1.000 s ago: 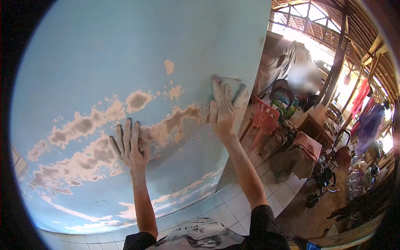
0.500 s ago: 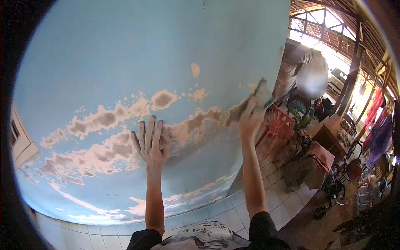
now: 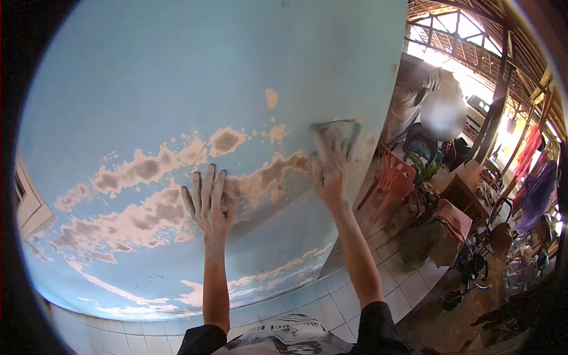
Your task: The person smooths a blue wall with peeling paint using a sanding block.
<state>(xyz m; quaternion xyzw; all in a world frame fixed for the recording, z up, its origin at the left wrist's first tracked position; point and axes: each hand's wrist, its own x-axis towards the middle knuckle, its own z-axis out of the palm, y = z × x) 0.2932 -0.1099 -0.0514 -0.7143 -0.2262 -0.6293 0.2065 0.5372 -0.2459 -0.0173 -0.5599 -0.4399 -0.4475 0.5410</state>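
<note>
A light-blue wall (image 3: 225, 65) with peeled pinkish and grey patches fills most of the view. My left hand (image 3: 210, 204) lies against it with fingers spread, over the right part of the long peeled band (image 3: 148, 219). Higher and to the right, my right hand (image 3: 332, 174) presses a sheet of sandpaper (image 3: 336, 133) to the wall, at the right end of that band. The sheet is greyish with dark edges and smeared by motion. My fingers partly blend into it.
A window frame (image 3: 32, 204) edges the wall at far left. White floor tiles (image 3: 322, 310) run below. Past the wall's right edge are a red plastic chair (image 3: 393, 183), boxes, cloths and clutter. A person (image 3: 408, 106) is at the upper right.
My right hand has swept left along the wall with the sandpaper, away from the wall's right edge. My left hand stays spread on the wall in nearly the same place.
</note>
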